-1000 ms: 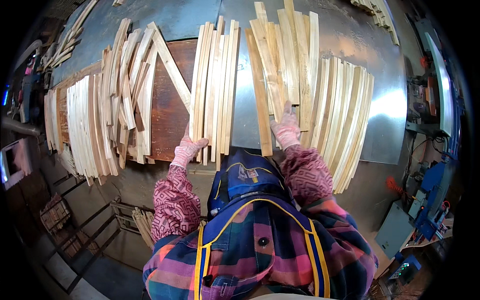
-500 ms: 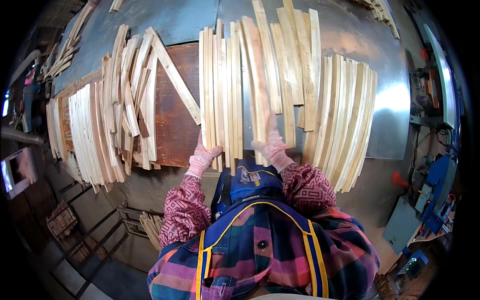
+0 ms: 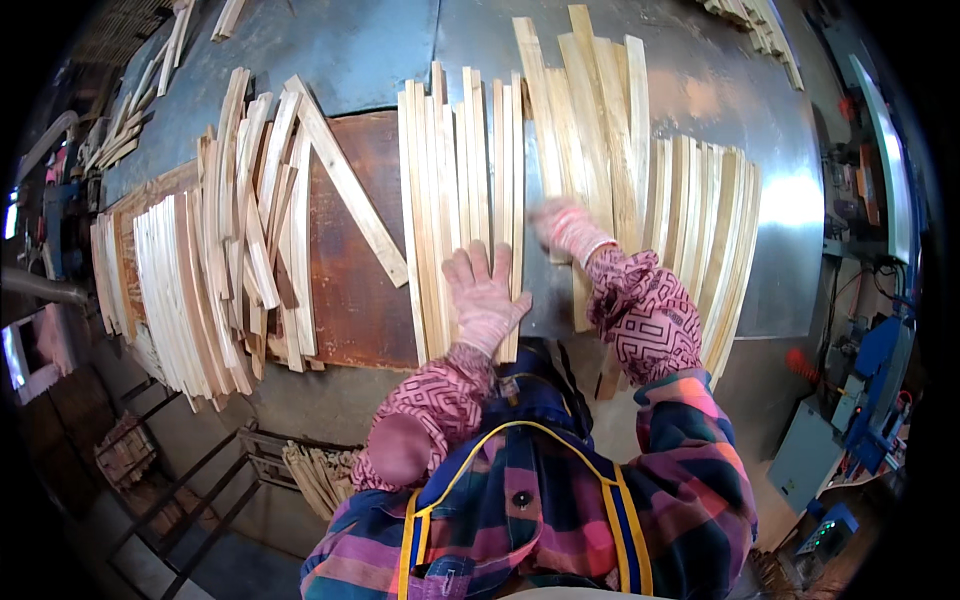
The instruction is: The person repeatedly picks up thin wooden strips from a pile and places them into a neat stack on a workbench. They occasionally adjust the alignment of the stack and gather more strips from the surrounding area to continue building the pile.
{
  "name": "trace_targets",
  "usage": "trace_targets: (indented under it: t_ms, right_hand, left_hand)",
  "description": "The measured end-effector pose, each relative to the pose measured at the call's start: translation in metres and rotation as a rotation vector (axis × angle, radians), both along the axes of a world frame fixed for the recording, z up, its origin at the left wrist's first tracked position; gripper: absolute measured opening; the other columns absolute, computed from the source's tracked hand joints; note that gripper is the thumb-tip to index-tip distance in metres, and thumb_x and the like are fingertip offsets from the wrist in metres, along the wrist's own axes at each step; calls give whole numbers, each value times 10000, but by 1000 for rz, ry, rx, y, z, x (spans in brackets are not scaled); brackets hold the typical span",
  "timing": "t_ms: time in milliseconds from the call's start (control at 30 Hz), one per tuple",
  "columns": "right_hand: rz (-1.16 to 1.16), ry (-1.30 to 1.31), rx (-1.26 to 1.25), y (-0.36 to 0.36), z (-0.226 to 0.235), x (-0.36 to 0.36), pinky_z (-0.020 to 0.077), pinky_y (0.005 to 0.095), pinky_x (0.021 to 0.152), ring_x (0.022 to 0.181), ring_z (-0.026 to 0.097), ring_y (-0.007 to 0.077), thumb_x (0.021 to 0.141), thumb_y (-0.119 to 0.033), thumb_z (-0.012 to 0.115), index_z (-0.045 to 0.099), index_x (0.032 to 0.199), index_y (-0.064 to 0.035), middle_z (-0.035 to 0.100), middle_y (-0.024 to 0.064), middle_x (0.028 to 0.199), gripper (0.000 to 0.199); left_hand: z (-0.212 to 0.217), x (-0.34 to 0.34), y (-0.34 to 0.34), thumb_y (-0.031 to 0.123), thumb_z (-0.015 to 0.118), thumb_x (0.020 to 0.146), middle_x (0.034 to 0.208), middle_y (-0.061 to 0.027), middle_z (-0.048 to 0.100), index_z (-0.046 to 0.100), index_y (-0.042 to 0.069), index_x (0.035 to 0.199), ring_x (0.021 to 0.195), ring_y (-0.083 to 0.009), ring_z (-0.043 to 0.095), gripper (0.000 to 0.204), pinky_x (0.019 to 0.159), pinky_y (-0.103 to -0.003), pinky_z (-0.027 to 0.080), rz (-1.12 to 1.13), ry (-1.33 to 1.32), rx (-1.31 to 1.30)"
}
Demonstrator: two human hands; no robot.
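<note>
My left hand [image 3: 480, 298], in a pale pink glove, lies open with fingers spread across the near ends of a row of pale wooden strips [image 3: 430, 190] in the middle of the table. The strips lie side by side, their far ends uneven. To the right, my right hand [image 3: 573, 230], gloved too, is over the left side of a looser group of longer wooden strips [image 3: 606, 140]. Its fingertips are smeared by motion, so whether it grips a strip cannot be made out.
A neat row of strips [image 3: 715, 220] lies at the right. Jumbled strips [image 3: 250, 200] and another row [image 3: 175, 290] fill the left, with one slanted strip [image 3: 350, 185] on the reddish-brown board [image 3: 355, 290]. A metal rack [image 3: 215, 480] stands at the lower left.
Both hands have let go of the strips they held. My left hand has moved right and now lies flat on the middle row, which has gained strips; my right hand has shifted farther away.
</note>
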State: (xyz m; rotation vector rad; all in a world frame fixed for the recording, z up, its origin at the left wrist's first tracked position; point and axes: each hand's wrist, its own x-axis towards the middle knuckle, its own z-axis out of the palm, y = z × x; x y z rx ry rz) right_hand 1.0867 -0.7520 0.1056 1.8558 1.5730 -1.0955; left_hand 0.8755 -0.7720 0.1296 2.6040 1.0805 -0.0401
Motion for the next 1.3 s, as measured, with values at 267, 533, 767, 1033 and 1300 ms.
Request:
trace_targets:
  t_ms: [267,533,767,1033,1300]
  right_hand:
    - [-509,-343,382,154,-6,106,591,446,686,951,675,311,876,-202,576,549,1317,-167,672,137,1089,444]
    - [-674,-266,210,152,5,91,571,493,709,931,701,322,865,-158,576,704,1104,-61,694,165,1096,288]
    - [-631,1058,780,48,53,-63,470,435,984,1153,567,319,871,-400,661,417,1394,-74,556,170,1276,662]
    - [-528,-408,490,-59,-39,97,522,403,851,1061,598,268,978,-396,478,479,1358,-60,573,221,1196,507]
    - [-1306,-175,376,-101,27,76,572,380,808,1075,614,280,881,-265,575,337,1474,-83,566,209,1242,664]
  left_hand:
    - [-26,-2,-7,458,707,663,1327,-195,413,499,97,1307,1261,-437,347,767,1103,-622,190,45,-125,46]
    - [-29,-2,-3,431,758,611,1298,-168,427,499,106,1279,1239,-409,375,788,1087,-608,224,55,-107,21]
    - [7,26,2,510,650,709,1371,-165,420,458,119,1354,1284,-402,357,778,1116,-598,181,-50,200,-138]
    - [-15,6,-13,514,620,771,1393,-167,405,444,113,1362,1342,-402,289,735,1128,-576,192,-29,7,49]
    - [-27,86,-30,351,657,802,1444,-223,380,364,96,1428,1332,-385,370,737,1117,-447,313,41,-181,-318]
